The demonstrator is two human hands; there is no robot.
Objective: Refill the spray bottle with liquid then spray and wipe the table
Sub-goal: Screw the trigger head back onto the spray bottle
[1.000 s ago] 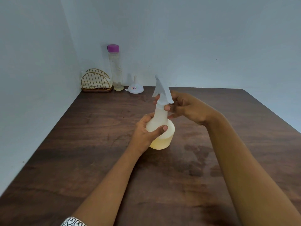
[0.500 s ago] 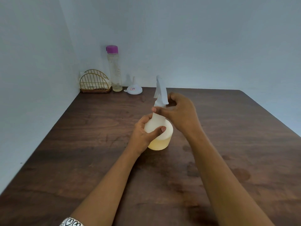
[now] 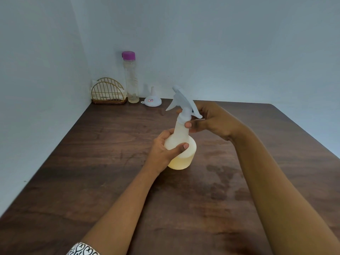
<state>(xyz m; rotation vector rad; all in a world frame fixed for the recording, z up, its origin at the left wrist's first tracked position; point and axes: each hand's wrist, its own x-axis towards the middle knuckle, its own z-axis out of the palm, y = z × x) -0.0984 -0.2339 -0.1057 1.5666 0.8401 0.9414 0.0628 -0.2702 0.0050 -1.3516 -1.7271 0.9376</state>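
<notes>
A translucent white spray bottle [image 3: 184, 155] with pale yellow liquid in its lower part stands on the dark wooden table [image 3: 92, 162]. My left hand [image 3: 163, 150] grips its shoulder from the left. My right hand [image 3: 209, 120] pinches the collar under the white spray head [image 3: 182, 100], whose nozzle points up and to the left. A tall clear bottle [image 3: 131, 80] with a purple cap stands at the back left. Right of it a white funnel [image 3: 153, 99] rests upside down.
A gold wire holder [image 3: 108, 92] with white napkins sits in the back left corner against the walls. Damp patches [image 3: 226, 181] darken the wood in front of and right of the spray bottle. The table's right edge runs diagonally at the right.
The spray head has turned on the bottle, its nozzle now swung to the upper left. My right hand shifted its hold at the collar. My left hand kept its grip.
</notes>
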